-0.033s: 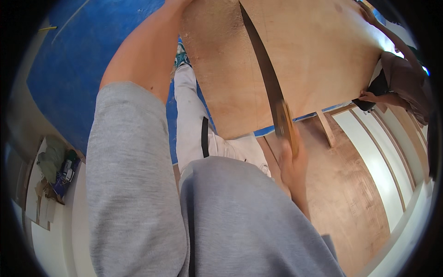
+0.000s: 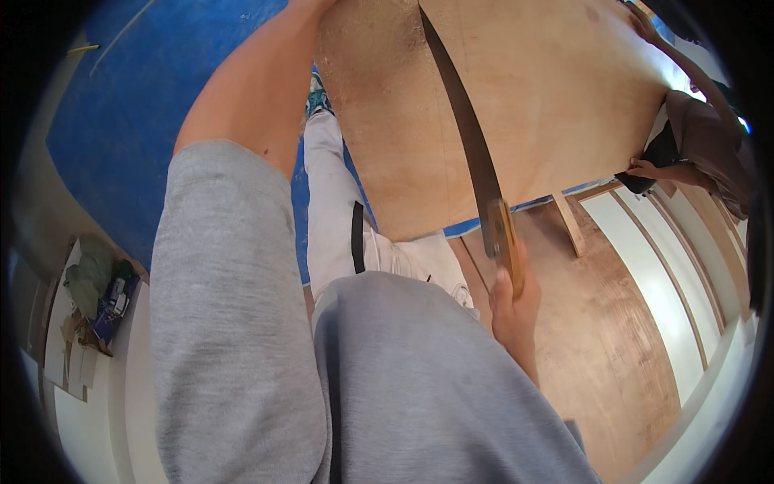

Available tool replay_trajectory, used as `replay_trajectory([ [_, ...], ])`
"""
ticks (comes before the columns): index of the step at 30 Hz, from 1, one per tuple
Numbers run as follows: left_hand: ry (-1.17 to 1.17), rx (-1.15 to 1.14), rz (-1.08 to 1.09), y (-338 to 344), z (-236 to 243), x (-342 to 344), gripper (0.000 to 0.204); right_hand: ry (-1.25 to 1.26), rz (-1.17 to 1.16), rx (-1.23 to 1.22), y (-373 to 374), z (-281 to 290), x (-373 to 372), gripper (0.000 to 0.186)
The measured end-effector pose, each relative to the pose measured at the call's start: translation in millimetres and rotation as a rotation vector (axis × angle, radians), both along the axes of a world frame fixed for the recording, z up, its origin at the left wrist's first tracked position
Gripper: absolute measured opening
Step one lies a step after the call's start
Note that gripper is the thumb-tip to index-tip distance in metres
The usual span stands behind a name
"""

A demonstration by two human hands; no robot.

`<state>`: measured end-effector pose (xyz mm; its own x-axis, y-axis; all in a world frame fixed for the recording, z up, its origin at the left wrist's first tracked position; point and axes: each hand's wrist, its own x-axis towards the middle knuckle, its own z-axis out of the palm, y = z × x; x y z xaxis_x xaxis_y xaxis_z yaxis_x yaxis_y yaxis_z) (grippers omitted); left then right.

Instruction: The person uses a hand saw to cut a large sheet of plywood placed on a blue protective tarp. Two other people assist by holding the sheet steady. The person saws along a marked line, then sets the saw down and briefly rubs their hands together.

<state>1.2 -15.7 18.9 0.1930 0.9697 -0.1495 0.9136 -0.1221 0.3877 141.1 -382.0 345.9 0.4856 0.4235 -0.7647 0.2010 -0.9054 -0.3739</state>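
Note:
My right hand (image 2: 516,306) is closed around the wooden handle (image 2: 509,250) of a handsaw. The saw's long dark blade (image 2: 466,125) slants up and slightly left across a plywood sheet (image 2: 548,105), its tip end reaching the top of the picture. A faint line runs along the sheet near the blade, and sawdust lies on the wood left of it. My left forearm (image 2: 242,97), with a grey sleeve pushed up, extends to the top edge beside the sheet's left side; the left hand itself is out of view.
A co-worker (image 2: 705,133) at the right has both hands on the sheet's far right side. My leg in white trousers (image 2: 330,185) is under the sheet's left edge. Blue surface (image 2: 145,121) spreads at left, brown board (image 2: 597,323) below right. Bags and scraps (image 2: 93,290) sit far left.
My right hand has drawn the saw back a little toward me, down and slightly right. My left arm, the plywood and the co-worker look the same.

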Motion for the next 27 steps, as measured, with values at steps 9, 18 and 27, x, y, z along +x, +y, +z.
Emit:
replay_trajectory([
  [9,0.002,-0.098,0.018,10,3,4,0.068,-0.219,0.469,0.423,177,-162,17,0.047],
  [18,0.042,-0.015,-0.008,13,-4,6,0.074,0.193,0.202,0.148,231,-183,38,0.04],
  [27,0.074,-0.047,-0.034,15,-6,10,0.075,0.376,0.157,0.173,235,-185,49,0.038],
])
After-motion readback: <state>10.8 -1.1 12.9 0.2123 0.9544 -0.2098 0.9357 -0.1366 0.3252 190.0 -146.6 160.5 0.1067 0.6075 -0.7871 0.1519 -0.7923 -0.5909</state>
